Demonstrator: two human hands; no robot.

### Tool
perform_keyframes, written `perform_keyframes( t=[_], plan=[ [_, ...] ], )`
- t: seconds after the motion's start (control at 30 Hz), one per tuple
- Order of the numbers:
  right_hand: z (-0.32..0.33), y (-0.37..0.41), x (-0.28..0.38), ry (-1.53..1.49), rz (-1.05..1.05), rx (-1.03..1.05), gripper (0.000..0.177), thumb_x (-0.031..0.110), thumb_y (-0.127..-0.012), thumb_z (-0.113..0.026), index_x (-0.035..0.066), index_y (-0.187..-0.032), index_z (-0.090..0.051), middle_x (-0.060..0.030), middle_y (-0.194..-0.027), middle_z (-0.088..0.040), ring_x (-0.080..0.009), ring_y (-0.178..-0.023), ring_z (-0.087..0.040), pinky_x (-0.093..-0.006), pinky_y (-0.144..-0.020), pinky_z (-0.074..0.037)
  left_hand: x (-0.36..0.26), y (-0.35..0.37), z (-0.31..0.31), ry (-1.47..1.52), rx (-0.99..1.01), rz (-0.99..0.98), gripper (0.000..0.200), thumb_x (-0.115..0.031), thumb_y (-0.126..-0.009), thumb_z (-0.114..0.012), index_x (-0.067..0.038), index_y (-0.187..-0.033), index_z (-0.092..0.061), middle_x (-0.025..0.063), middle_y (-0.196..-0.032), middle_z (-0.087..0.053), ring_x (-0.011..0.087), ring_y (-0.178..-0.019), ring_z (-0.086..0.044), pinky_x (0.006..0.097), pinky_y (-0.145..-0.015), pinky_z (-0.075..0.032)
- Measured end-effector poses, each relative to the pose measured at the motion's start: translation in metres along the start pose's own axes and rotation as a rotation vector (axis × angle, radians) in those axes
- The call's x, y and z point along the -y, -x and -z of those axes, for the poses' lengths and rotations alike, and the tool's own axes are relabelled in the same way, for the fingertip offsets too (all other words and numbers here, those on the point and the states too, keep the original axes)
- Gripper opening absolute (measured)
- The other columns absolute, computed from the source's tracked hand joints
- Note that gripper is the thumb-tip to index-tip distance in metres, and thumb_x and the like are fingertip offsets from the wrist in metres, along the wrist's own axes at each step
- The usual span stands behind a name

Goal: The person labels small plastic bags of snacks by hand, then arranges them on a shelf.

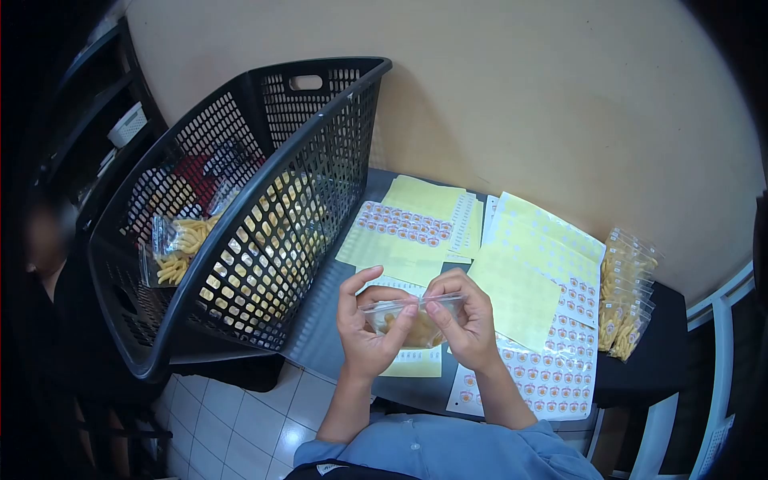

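Between my two hands is a small clear zip bag (pixel 419 331) with pale yellow snack pieces inside. My left hand (pixel 366 339) pinches its upper edge with the thumb, the index finger raised apart. My right hand (pixel 472 326) grips the other end of that edge, thumb pressed near the left thumb. The fingers behind the bag are partly hidden. Beneath the hands lie sheets of round red-and-orange stickers (pixel 534 376) and yellow backing sheets (pixel 518 308).
A large black plastic basket (pixel 320 120) holding several snack bags (pixel 180 248) stands on the dark table (pixel 316 336) at left. More filled bags (pixel 628 280) are stacked at the right end. Further sticker sheets (pixel 408 224) lie near the wall. Another person (pixel 60 320) is at far left.
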State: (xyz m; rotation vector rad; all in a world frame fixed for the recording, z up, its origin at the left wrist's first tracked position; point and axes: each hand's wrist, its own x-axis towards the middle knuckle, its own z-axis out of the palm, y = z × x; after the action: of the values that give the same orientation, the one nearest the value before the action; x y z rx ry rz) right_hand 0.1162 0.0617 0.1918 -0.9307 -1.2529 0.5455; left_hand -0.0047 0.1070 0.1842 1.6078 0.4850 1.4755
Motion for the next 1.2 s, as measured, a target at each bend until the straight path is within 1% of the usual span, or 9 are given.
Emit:
perform_keyframes(
  t=[0.13,0.23,0.47,0.63,0.83,0.93,1.03,1.17,1.2],
  plan=[
    [-0.005,0.007,-0.002,-0.020,-0.024,0.031,0.006,0.004,-0.074,-0.056,0.000,-0.077,-0.052,-0.0078,-0.075,-0.053,-0.0146,-0.071,-0.051,-0.0249,-0.066,-0.040,-0.001,0.008,0.002,0.004,-0.043,-0.048,0.050,0.002,-0.067,-0.061,0.002,-0.110,-0.034,0.0109,-0.074,-0.058,0.0133,-0.071,-0.057,0.0223,-0.063,-0.044],
    [-0.009,0.009,-0.001,-0.024,-0.037,0.041,0.006,0.004,-0.074,-0.056,0.000,-0.077,-0.052,-0.0078,-0.075,-0.053,-0.0149,-0.071,-0.051,-0.0251,-0.066,-0.040,-0.003,0.013,0.002,0.009,-0.086,-0.014,0.049,0.002,-0.068,-0.061,0.002,-0.109,-0.034,0.0103,-0.073,-0.057,0.0129,-0.070,-0.056,0.0220,-0.064,-0.043],
    [-0.025,0.011,-0.007,-0.045,-0.042,0.062,0.006,0.004,-0.074,-0.056,0.000,-0.077,-0.052,-0.0081,-0.075,-0.053,-0.0148,-0.071,-0.051,-0.0252,-0.066,-0.040,0.000,0.022,0.010,-0.057,-0.163,-0.061,0.048,0.003,-0.069,-0.059,0.002,-0.110,-0.034,0.0102,-0.074,-0.056,0.0116,-0.072,-0.054,0.0215,-0.065,-0.042],
    [-0.034,0.009,-0.007,-0.041,-0.035,0.044,0.006,0.003,-0.074,-0.056,0.000,-0.077,-0.051,-0.0081,-0.075,-0.052,-0.0140,-0.070,-0.052,-0.0246,-0.065,-0.041,-0.005,0.021,0.013,-0.075,-0.218,-0.008,0.050,0.003,-0.070,-0.058,0.004,-0.113,-0.032,0.0105,-0.075,-0.057,0.0107,-0.071,-0.054,0.0210,-0.066,-0.042],
    [-0.037,0.011,-0.009,-0.057,-0.078,0.026,0.006,0.003,-0.074,-0.056,0.000,-0.077,-0.051,-0.0081,-0.074,-0.052,-0.0137,-0.069,-0.052,-0.0239,-0.064,-0.040,-0.003,0.021,0.014,-0.066,-0.229,-0.006,0.049,0.004,-0.071,-0.058,0.003,-0.112,-0.031,0.0099,-0.076,-0.057,0.0104,-0.071,-0.054,0.0208,-0.065,-0.042],
    [-0.036,0.011,-0.012,-0.024,-0.037,0.016,0.007,0.003,-0.074,-0.056,0.000,-0.077,-0.051,-0.0082,-0.074,-0.052,-0.0137,-0.069,-0.051,-0.0239,-0.064,-0.040,0.000,0.021,0.013,-0.054,-0.229,-0.003,0.047,0.004,-0.071,-0.058,0.003,-0.110,-0.031,0.0099,-0.075,-0.057,0.0107,-0.071,-0.054,0.0209,-0.065,-0.042],
    [-0.036,0.010,-0.015,-0.044,-0.059,-0.018,0.008,0.003,-0.074,-0.056,0.000,-0.078,-0.050,-0.0077,-0.075,-0.052,-0.0131,-0.070,-0.051,-0.0241,-0.064,-0.040,0.004,0.017,0.012,-0.061,-0.203,-0.021,0.047,0.004,-0.071,-0.058,0.002,-0.109,-0.031,0.0098,-0.075,-0.057,0.0117,-0.070,-0.054,0.0214,-0.065,-0.042],
    [-0.034,0.005,-0.019,-0.062,-0.122,-0.066,0.010,0.003,-0.073,-0.058,0.000,-0.080,-0.051,-0.0069,-0.075,-0.052,-0.0125,-0.072,-0.051,-0.0237,-0.066,-0.040,0.009,0.006,0.010,-0.032,-0.195,-0.007,0.049,0.005,-0.071,-0.057,0.002,-0.111,-0.029,0.0098,-0.075,-0.057,0.0125,-0.071,-0.055,0.0218,-0.066,-0.042],
    [-0.033,0.000,-0.016,-0.035,-0.085,-0.074,0.011,0.004,-0.073,-0.059,0.001,-0.080,-0.052,-0.0066,-0.076,-0.053,-0.0122,-0.072,-0.052,-0.0233,-0.066,-0.040,0.010,0.002,0.011,-0.047,-0.167,0.002,0.051,0.005,-0.070,-0.058,0.002,-0.112,-0.028,0.0099,-0.075,-0.057,0.0129,-0.072,-0.055,0.0220,-0.067,-0.042]
  ],
)
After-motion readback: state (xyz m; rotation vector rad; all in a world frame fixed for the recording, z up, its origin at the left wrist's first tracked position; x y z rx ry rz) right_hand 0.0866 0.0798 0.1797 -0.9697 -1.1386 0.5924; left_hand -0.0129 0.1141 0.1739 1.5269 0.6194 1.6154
